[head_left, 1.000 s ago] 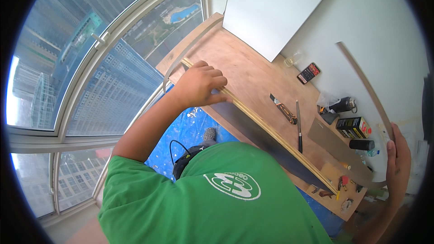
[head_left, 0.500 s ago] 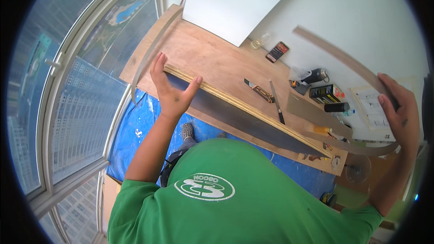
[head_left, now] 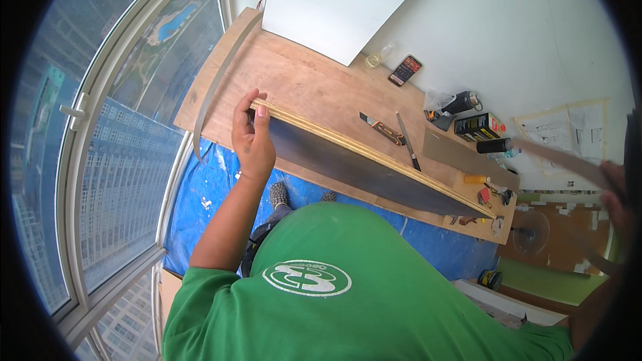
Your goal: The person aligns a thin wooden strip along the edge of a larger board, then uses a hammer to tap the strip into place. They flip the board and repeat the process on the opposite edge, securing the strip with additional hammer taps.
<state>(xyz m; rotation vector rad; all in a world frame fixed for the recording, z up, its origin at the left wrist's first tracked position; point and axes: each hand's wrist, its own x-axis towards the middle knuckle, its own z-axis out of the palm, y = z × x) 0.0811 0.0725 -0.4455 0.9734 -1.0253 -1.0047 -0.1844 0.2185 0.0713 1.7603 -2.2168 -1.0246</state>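
Left hand (head_left: 253,144), thumb and fingers closed on the corner of a dark board (head_left: 361,164), along the near side of a wooden workbench (head_left: 301,70), blurred right hand (head_left: 616,194) beyond the workbench's right end, fingers curled around a thin strip (head_left: 562,158), utility knife (head_left: 382,130) on the workbench

The green short-sleeved T-shirt (head_left: 394,281) bears a white oval print (head_left: 307,277) (across the front); the footwear (head_left: 279,194) is speckled grey.
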